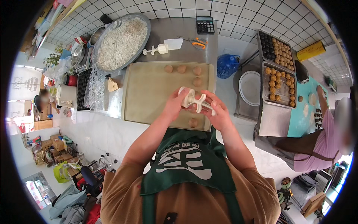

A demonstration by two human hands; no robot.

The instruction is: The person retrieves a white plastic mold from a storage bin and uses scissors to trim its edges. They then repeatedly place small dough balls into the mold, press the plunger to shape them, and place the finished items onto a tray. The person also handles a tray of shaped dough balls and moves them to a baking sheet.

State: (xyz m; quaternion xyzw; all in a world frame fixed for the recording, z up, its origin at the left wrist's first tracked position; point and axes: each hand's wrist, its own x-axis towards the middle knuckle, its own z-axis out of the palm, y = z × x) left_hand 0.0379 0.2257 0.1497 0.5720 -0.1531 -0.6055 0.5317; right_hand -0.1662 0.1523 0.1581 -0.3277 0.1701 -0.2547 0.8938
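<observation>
Both my hands are round a white plastic plunger mould (199, 103) above the right part of a shallow baking tray (151, 92). My left hand (176, 103) grips its wide barrel end. Against the handle and rod side rest the fingers of my right hand (219, 110). Several round brown dough pieces lie in the tray, among them one at the top right corner (197, 70) and one near the front edge (193, 122); my hands partly cover others. A second plunger mould (156, 49) lies on the steel table behind the tray, beside a white scraper (174, 44).
A large bowl of pale flour-like powder (121, 42) stands back left. Orange-handled scissors (199, 43) and a calculator (205, 25) lie behind the tray. At right are a blue water bottle (227, 66), trays of dough balls (279, 84) and a co-worker in a pink top (321, 142).
</observation>
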